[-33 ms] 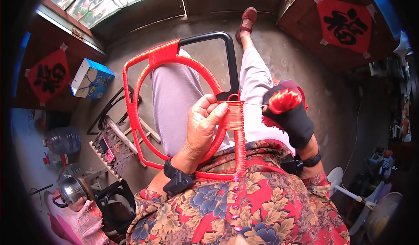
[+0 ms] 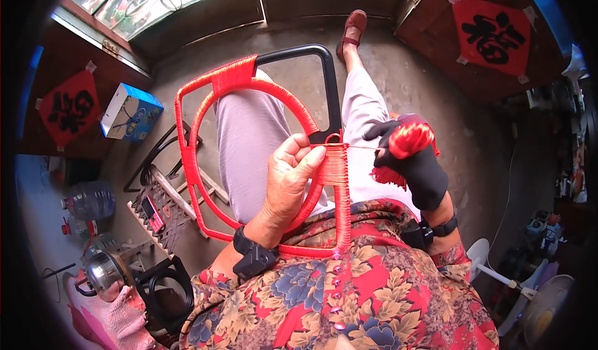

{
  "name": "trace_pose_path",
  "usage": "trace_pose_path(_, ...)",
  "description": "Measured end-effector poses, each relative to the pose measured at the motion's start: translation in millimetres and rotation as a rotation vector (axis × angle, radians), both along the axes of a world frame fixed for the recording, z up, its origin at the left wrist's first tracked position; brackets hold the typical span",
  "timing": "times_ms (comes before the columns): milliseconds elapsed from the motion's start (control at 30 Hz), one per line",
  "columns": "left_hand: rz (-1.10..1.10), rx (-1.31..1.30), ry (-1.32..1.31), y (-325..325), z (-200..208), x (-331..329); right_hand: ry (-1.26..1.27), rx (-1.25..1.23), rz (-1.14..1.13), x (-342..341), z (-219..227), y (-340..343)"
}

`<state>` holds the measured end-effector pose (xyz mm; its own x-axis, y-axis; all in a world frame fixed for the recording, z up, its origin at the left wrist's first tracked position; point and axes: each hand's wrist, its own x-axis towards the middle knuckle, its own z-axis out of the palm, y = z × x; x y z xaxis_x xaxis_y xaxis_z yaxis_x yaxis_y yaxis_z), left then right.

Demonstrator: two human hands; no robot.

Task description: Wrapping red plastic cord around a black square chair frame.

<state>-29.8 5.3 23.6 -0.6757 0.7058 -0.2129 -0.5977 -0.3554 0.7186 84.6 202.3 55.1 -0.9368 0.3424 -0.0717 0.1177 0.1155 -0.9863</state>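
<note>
Across my lap lies a rectangular frame with a ring inside it, mostly wound in red cord; a bare black metal bar shows at its upper right. My left hand, bare, pinches the cord against the frame beside the wound corner, thumb and fingertips together. A small loop of cord stands up there. From that corner a taut red strand runs right to my right hand. That hand wears a black glove and grips a bundle of red cord, with one finger stretched out to the left.
To the left stand a low woven stool with a red phone on it, a blue and white box, a clear plastic jug and a metal pot. A white fan is at the lower right.
The gloved right hand has shifted slightly right with the cord bundle, and one finger has lifted out to the left. My left hand and the frame have stayed put.
</note>
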Motion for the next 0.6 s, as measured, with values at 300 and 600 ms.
trace_pose_path(300, -0.002, -0.026, -0.001, 2, -2, 0, -0.162, -0.024, -0.065, -44, 5, -31)
trace_pose_path(600, 0.004, -0.020, -0.010, -1, -2, -1, -0.088, -0.283, -0.403, -38, -2, -14)
